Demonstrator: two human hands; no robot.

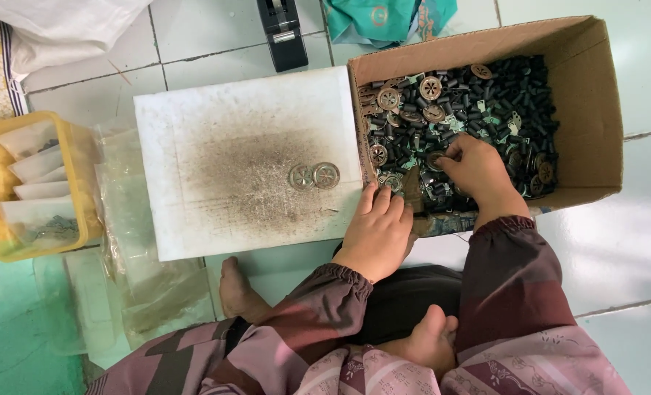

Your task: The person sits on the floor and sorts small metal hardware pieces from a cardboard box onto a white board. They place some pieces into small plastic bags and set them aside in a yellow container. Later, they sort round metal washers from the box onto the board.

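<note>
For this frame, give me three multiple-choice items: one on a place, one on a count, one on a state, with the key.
1. Where is the right hand?
A. Inside the cardboard box, among the small parts
B. On the yellow basket
C. On the tape dispenser

2. How many round metal discs lie on the white board?
A. None
B. Two
C. Five

3. How is the left hand placed?
A. Raised in the air
B. Closed on a bag
C. Resting at the board's edge beside the box

Key: 1 A, its fingers dig into the dark parts; 2 B, a pair sits side by side near the board's right edge; 3 C, its fingers lie flat there, holding nothing visible.
</note>
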